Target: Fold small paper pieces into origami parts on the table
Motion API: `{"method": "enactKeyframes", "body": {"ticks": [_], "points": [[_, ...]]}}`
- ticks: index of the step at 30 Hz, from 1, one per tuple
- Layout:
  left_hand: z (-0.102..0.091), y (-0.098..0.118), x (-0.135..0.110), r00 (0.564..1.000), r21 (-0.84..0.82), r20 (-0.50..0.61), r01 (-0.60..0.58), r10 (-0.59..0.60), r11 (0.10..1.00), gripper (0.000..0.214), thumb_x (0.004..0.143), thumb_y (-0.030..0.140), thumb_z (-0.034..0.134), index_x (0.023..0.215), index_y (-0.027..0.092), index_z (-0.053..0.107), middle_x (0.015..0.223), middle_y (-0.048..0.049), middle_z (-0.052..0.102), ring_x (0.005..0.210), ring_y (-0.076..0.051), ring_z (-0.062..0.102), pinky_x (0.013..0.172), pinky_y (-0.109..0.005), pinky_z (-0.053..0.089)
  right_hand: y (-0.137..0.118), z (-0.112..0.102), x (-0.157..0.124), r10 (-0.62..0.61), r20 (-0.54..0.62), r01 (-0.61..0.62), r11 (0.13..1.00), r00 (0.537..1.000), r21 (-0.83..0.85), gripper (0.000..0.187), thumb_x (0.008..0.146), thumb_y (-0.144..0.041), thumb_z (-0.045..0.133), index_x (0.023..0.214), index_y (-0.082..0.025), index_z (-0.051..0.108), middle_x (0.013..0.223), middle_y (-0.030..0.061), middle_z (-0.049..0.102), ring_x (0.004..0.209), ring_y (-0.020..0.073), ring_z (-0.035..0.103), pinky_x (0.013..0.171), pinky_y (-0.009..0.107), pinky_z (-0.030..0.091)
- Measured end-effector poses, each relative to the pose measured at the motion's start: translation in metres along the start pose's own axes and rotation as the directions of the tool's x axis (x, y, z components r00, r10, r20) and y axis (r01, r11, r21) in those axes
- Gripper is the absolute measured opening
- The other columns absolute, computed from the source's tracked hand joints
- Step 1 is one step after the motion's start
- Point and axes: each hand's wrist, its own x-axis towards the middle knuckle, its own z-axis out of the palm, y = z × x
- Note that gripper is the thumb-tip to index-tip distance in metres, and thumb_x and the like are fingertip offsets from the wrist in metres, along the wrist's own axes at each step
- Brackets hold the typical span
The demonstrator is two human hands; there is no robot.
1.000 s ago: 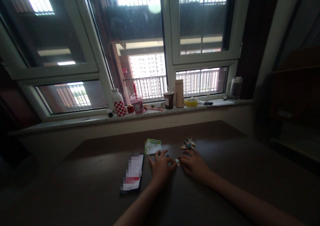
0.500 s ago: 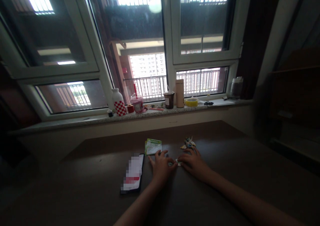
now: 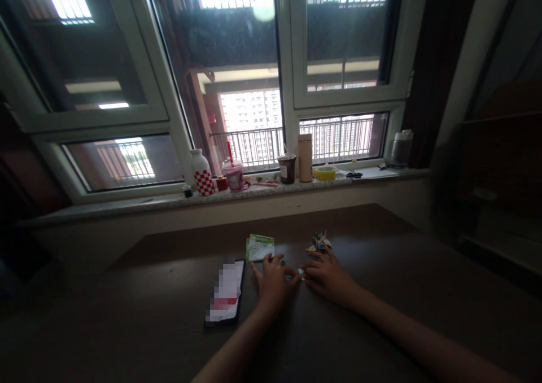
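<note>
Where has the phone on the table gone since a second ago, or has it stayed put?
No. The phone lies in the same spot as before, its upper right corner still just below and left of the green packet.

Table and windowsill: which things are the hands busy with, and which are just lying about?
Busy with: small white folded paper piece, between left hand and right hand; green-and-white paper packet, against the left.
Lying about: colourful folded paper figure, black phone, red-checked white bottle, pink cup, tan flask, yellow tape roll.
</note>
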Motion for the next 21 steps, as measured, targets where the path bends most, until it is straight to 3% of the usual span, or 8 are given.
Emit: {"method": "enactKeyframes", "body": {"ticks": [13, 21], "points": [[-0.001, 0.002, 0.0, 1.0, -0.022, -0.006, 0.027, -0.027, 0.999, 0.017, 0.079, 0.051, 0.065, 0.084, 0.04, 0.077, 0.138, 0.0012, 0.056, 0.137, -0.035, 0.034, 0.107, -0.076, 0.005, 0.001, -0.015, -0.005, 0.018, 0.152, -0.032, 0.995, 0.988, 0.09, 0.026, 0.093, -0.035, 0.052, 0.113, -0.035, 0.068, 0.129, -0.001, 0.065, 0.138, 0.0312, 0.035, 0.114, 0.061, 0.016], [0.005, -0.002, 0.002, 1.0, -0.026, 0.001, 0.02, -0.02, 0.999, 0.017, 0.079, 0.053, 0.065, 0.086, 0.042, 0.076, 0.138, 0.0028, 0.056, 0.138, -0.035, 0.032, 0.108, -0.075, 0.003, 0.005, -0.015, -0.007, 0.0, 0.152, -0.032, 0.978, 0.988, 0.207, 0.028, 0.094, -0.038, 0.05, 0.114, -0.032, 0.069, 0.131, 0.0003, 0.063, 0.14, 0.0302, 0.031, 0.115, 0.055, 0.024]]}}
